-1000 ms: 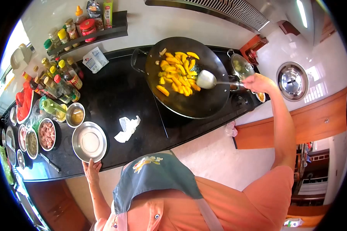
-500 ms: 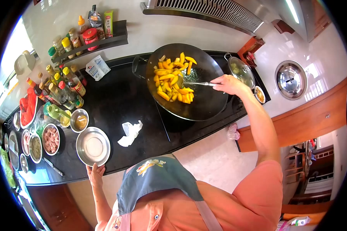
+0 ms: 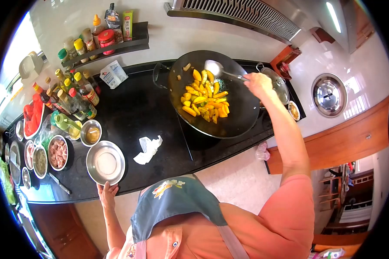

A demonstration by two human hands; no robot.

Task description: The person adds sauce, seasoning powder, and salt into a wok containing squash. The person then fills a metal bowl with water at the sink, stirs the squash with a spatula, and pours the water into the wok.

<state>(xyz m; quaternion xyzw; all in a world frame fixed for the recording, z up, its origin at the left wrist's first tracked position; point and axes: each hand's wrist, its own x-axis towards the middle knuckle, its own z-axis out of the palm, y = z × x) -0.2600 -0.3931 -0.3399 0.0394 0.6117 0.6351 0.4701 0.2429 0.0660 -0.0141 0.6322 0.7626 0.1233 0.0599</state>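
My right hand (image 3: 260,86) is closed around the handle of a metal spatula (image 3: 235,76). Its broad, shiny head rests at the far side of a large dark wok (image 3: 242,116). Below the spatula head lie yellow-orange strips that look like pumpkin (image 3: 205,101), heaped in the middle of the wok. A few small brownish bits stick to the wok's left wall. At the counter's front edge, my left hand (image 3: 107,193) grips the near rim of a shallow steel bowl (image 3: 90,166), which holds no food.
Left of the steel bowl stand a bowl of raw meat pieces (image 3: 58,152), a knife (image 3: 59,183) and several bottles (image 3: 86,89). A crumpled tissue (image 3: 148,150) lies between bowl and wok. A lidded glass pot (image 3: 277,86) sits right of the wok.
The spatula has moved up out of the strips to the wok's far side. The strips have shifted toward the near side. My left hand stays at the bowl.
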